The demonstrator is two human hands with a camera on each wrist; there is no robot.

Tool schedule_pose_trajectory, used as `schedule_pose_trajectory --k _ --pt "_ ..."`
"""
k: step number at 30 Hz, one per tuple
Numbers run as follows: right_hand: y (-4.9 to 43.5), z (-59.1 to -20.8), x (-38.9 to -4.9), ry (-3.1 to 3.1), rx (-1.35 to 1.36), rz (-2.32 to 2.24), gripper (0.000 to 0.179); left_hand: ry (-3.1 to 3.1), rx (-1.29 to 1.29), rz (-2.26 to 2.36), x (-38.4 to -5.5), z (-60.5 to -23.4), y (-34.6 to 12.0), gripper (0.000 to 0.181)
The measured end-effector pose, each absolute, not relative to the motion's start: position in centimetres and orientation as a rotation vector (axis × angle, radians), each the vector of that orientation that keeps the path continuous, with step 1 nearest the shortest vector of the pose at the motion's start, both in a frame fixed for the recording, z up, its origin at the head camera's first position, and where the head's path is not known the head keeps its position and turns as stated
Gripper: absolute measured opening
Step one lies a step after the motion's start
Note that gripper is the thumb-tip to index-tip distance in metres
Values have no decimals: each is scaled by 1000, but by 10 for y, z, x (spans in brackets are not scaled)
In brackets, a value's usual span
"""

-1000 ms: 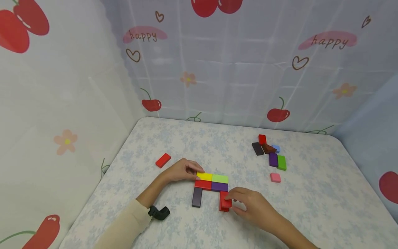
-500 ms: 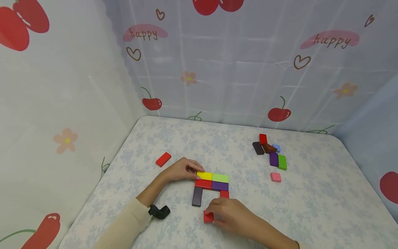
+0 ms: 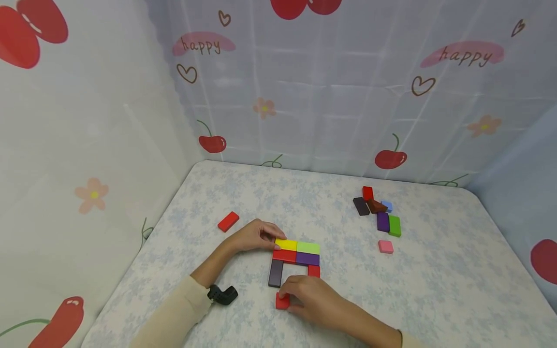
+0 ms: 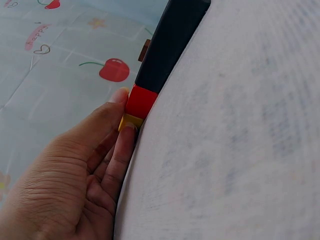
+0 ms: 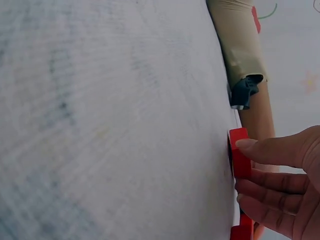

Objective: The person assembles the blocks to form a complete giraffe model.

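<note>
Tabletop dressed in a pale cloth (image 3: pixel 256 188), mottled blue-grey, faint woven texture. Blocks smooth, solid-coloured, mostly flat oblongs with crisp edges.

Right hand (image 3: pixel 315 299) pinched a red block (image 3: pixel 282 301) between thumb and fingers, near the lower end of a dark grey oblong (image 3: pixel 275 273); whether the block touched the cloth could not be told.

Left hand (image 3: pixel 256 237) held the outer end of a yellow block (image 3: pixel 287 245), thumb and fingertip narrow on it. Yellow lay beside a lime block (image 3: pixel 308 248); below, a red bar (image 3: pixel 285 255) adjoined a purple bar (image 3: pixel 307 259). From this 2-by-2 slab ran 2 legs: the dark grey oblong and a red leg (image 3: pixel 314 271), the latter partly hidden by the right hand.

Far right: 6 pieces clustered, including a brown wedge (image 3: pixel 376 206); a squarish pink block (image 3: pixel 385 247) lay nearer. Far left: a lone red oblong (image 3: pixel 228 221), slanted.
</note>
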State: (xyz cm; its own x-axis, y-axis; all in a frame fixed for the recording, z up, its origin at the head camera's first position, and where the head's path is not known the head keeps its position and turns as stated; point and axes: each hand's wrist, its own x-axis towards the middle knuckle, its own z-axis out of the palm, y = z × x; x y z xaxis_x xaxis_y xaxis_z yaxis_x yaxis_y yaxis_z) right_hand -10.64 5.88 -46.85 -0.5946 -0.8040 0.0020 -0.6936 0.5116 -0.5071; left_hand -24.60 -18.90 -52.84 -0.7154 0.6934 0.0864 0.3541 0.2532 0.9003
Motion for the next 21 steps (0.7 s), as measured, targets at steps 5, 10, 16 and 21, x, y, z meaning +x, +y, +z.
schedule_pose_trajectory --k 5,10,16,21 --pt "57 -472 -105 2561 -1302 -670 24 2205 950 1452 -245 -527 -189 31" --pt "61 -469 -100 2592 -1261 -661 20 2194 956 1446 -245 -531 -188 31" --pt "64 -468 -99 2599 -1221 -667 17 2194 974 1460 -246 -531 -188 31" --pt "61 -471 -101 2563 -1236 -688 16 2197 975 1462 -247 -531 -189 31"
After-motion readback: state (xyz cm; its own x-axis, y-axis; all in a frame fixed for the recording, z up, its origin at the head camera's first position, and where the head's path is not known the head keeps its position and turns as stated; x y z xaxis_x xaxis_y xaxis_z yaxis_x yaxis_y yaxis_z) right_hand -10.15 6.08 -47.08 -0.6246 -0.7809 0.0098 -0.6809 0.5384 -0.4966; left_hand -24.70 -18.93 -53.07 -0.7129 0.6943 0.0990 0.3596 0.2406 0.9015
